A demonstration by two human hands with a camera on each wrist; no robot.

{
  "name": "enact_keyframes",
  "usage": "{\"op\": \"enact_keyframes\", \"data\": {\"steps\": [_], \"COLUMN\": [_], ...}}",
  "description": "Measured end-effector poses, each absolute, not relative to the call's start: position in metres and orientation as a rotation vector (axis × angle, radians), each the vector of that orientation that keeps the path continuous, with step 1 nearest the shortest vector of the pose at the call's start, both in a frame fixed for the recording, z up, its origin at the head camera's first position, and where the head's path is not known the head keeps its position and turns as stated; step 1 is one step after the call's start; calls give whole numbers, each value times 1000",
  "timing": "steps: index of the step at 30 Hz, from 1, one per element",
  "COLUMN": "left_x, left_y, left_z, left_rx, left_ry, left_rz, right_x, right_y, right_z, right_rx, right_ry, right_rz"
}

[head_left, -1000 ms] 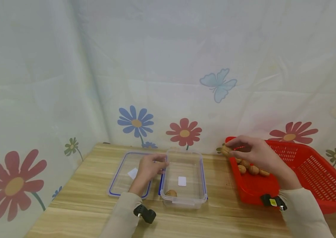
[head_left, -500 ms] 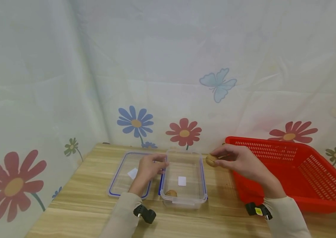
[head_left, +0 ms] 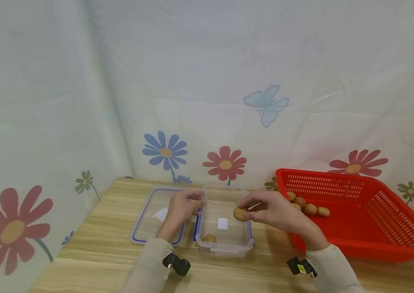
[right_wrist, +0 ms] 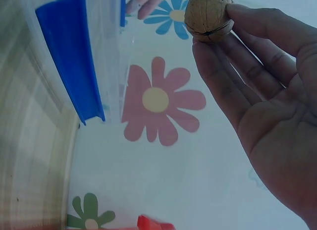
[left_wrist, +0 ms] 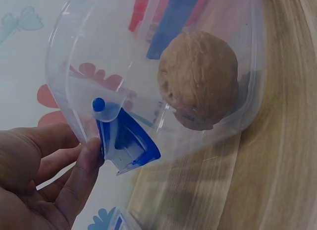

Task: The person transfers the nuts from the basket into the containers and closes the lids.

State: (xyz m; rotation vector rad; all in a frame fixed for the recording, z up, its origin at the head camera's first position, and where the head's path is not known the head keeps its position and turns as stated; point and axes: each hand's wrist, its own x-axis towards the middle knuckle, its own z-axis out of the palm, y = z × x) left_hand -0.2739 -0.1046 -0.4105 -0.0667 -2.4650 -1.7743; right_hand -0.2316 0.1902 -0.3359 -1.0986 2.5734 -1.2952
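Observation:
My right hand (head_left: 278, 213) pinches a walnut (head_left: 240, 214) between thumb and fingertips, over the right part of a clear plastic food container (head_left: 228, 247). In the right wrist view the held walnut (right_wrist: 209, 17) shows its seam, with the container wall and a blue latch (right_wrist: 72, 61) to its left. My left hand (head_left: 182, 208) holds the container's left side. Up close, its thumb and fingers (left_wrist: 81, 178) pinch at the rim beside a blue latch (left_wrist: 126, 141). One walnut (head_left: 209, 238) lies inside, at the container's front left corner; it shows large through the wall in the left wrist view.
A red plastic basket (head_left: 357, 246) stands on the right, with several walnuts (head_left: 310, 209) at its left end. Left of the container lies its clear lid (head_left: 147, 226) with a blue seal. A flowered curtain (head_left: 192, 101) rises behind the wooden table (head_left: 100, 244).
My right hand has carried the walnut leftward and down, from the basket's left edge to over the container. The left hand has stayed at the container's side.

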Motion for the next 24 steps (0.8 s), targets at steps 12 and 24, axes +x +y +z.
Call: {"op": "enact_keyframes", "data": {"steps": [12,24], "left_x": [-275,-272], "left_y": [-103,-103], "left_z": [-413,-411], "left_rx": [-68,-63], "left_ry": [-2471,-2477], "left_rz": [-1757,-1738], "right_x": [-232,-231], "right_y": [169,153], "right_z": [-353,-369], "right_rx": [-1157,-1185], "right_ry": [2510,2431], "right_rz": [-1199,-1167]}}
